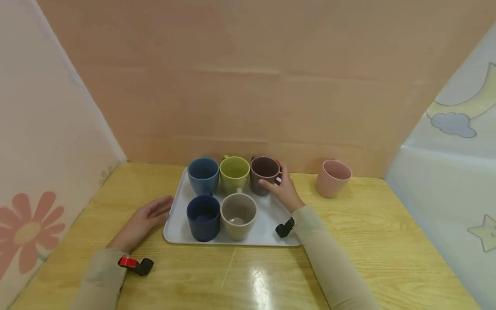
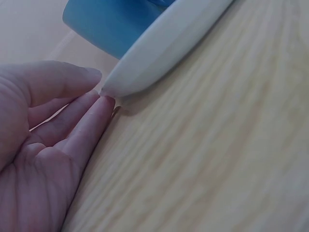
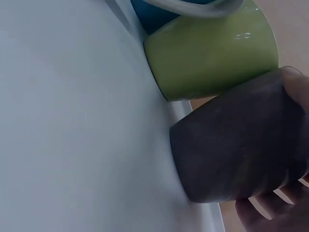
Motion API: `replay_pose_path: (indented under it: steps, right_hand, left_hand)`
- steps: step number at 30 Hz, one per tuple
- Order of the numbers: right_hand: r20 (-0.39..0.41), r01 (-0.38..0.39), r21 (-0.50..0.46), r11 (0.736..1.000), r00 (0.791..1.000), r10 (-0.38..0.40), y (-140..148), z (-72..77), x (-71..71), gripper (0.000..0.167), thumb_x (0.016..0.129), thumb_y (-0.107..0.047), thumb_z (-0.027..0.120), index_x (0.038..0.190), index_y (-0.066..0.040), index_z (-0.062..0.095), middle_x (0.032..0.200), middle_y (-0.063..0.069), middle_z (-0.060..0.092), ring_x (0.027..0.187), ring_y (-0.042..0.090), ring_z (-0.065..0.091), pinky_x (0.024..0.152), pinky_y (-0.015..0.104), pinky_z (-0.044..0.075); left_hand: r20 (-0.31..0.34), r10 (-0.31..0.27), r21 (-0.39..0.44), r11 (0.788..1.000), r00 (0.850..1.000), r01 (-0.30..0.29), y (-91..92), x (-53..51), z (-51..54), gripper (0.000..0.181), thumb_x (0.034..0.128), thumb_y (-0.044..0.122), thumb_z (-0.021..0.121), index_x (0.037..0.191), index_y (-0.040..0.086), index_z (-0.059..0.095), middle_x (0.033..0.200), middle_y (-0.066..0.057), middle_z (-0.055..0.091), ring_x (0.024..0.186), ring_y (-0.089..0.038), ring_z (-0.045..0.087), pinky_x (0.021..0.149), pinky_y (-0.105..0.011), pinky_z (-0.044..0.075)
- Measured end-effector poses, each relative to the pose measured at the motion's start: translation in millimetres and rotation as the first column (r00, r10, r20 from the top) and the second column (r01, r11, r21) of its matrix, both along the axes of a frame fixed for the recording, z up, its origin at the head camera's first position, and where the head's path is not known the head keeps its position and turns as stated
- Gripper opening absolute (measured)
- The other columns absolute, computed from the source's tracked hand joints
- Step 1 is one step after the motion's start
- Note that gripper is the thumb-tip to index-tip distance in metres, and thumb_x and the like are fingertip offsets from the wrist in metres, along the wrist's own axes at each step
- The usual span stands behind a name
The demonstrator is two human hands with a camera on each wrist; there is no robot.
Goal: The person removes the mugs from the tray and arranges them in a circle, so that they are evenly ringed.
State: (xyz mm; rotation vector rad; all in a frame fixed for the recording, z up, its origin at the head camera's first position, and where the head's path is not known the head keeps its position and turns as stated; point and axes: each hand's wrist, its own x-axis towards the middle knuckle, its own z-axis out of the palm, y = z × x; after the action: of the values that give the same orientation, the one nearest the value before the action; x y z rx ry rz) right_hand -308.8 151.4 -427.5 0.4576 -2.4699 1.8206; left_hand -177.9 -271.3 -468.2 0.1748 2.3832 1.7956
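Observation:
My right hand [image 1: 284, 189] grips the dark purple mug [image 1: 260, 183] at the back right of the white tray [image 1: 271, 234]; in the right wrist view the thumb and fingers lie round the mug [image 3: 231, 145], its base at the tray surface. Beside it stands the green mug [image 1: 234, 183], then the blue mug [image 1: 204, 183]. In front are the navy mug [image 1: 203, 228] and the beige mug [image 1: 237, 228]. My left hand [image 1: 143, 221] rests at the tray's left edge, fingers extended, fingertips touching the rim [image 2: 145, 67] in the left wrist view.
A pink mug [image 1: 329, 185] stands on the wooden table [image 1: 372, 232] to the right of the tray, near the back wall. Walls with printed pictures rise on the left and right.

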Motion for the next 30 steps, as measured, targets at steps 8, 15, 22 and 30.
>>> replay_pose_path:
  steps: [8,15,22,30]
  right_hand:
    - [-0.031,0.024,-0.003,1.0,0.999,-0.024,-1.6,0.2,1.9,0.089,0.089,-0.012,0.08,0.157,-0.004,0.022,0.154,0.019,0.035,0.141,0.039,0.037,0.115,0.051,0.035]
    - [-0.018,0.093,0.025,0.995,0.996,-0.093,-2.7,3.4,10.3,0.09,0.086,-0.019,0.085,0.155,-0.006,0.028,0.151,0.016,0.041,0.136,0.036,0.043,0.112,0.051,0.04]
    - [-0.027,0.195,0.004,0.981,0.98,-0.195,0.7,-0.2,19.2,0.086,0.075,-0.022,0.093,0.145,-0.01,0.044,0.14,0.01,0.054,0.124,0.03,0.053,0.103,0.049,0.048]
    - [-0.043,0.206,0.026,0.978,0.978,-0.205,1.1,2.4,20.1,0.087,0.072,-0.028,0.095,0.143,-0.011,0.046,0.138,0.008,0.056,0.12,0.029,0.055,0.101,0.048,0.05]
  left_hand:
    - [-0.008,0.001,0.045,0.999,1.0,-0.001,0.4,-1.3,-4.4,0.066,0.1029,0.03,0.062,0.159,0.008,0.033,0.157,-0.014,0.043,0.129,0.006,0.048,0.098,-0.008,0.039]
    - [-0.003,-0.007,0.031,1.0,1.0,0.007,-0.3,-0.5,0.3,0.066,0.1037,0.03,0.061,0.159,0.006,0.033,0.157,-0.015,0.043,0.132,0.001,0.047,0.098,-0.007,0.038]
    - [0.006,0.001,0.004,1.0,1.0,-0.001,0.8,1.9,4.8,0.065,0.1046,0.033,0.059,0.158,0.006,0.033,0.156,-0.015,0.044,0.143,-0.026,0.04,0.097,-0.007,0.037]
    - [-0.013,0.014,-0.026,1.0,1.0,-0.015,-0.1,0.7,1.3,0.062,0.1051,0.035,0.057,0.157,0.008,0.037,0.154,-0.012,0.048,0.13,0.003,0.047,0.098,-0.006,0.035]
